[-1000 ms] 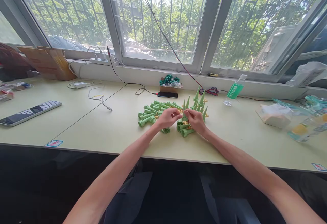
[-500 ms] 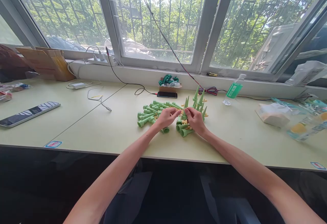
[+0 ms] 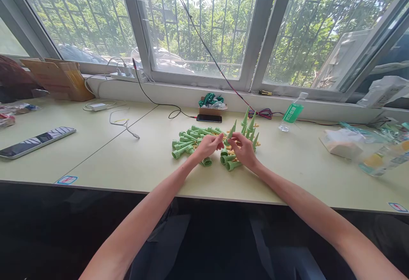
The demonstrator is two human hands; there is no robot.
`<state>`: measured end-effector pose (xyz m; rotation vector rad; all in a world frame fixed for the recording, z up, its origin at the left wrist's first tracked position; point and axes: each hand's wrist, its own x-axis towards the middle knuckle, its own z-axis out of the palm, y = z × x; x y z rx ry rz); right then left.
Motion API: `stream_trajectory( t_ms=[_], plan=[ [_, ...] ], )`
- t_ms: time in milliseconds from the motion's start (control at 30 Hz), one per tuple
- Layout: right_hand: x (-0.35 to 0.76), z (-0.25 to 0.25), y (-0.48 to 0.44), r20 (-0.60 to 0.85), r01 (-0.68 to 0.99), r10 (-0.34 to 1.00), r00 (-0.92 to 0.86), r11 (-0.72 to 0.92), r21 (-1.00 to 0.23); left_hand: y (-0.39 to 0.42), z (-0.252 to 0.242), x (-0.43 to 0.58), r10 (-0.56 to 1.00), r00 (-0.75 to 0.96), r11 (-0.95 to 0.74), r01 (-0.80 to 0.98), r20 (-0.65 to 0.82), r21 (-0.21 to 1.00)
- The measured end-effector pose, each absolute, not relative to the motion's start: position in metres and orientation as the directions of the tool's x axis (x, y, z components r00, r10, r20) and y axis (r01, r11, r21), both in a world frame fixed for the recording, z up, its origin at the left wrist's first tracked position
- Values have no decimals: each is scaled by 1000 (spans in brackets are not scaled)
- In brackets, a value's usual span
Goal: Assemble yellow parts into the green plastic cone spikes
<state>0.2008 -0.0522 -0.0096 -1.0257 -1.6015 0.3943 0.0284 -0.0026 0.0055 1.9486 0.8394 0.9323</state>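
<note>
The tapered plastic spikes (image 3: pixel 251 123) are light green, the small fittings (image 3: pixel 257 125) among them yellow. The tabletop (image 3: pixel 128 165) is pale cream-yellow. White characters mark the green bottle label (image 3: pixel 293 113). A blue border frames red marks on the white sticker (image 3: pixel 67 180); the smartphone (image 3: pixel 209 118) is black.

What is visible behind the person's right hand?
Behind the right hand, several upright green cones rise, points up, with small yellow pieces around them. The hand hides some of the cones' lower ends; whatever lies directly behind the palm cannot be seen.
</note>
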Motion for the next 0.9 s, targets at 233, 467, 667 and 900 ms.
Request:
stream_trajectory(
  t_ms=[233,467,667,900],
  plan=[
    [201,-9,-52,669,442,742,-43,615,-653,-4,8,28,827,483,-420,191,288,887],
    [201,-7,-52,695,440,714,-82,652,-617,-4,7,28,834,496,-363,166,240,917],
    [200,-8,-52,682,415,729,-60,640,-647,-3,7,26,825,523,-330,138,215,934],
    [200,-6,-53,647,381,762,-24,605,-699,-5,11,24,814,553,-263,78,178,962]
  ],
)
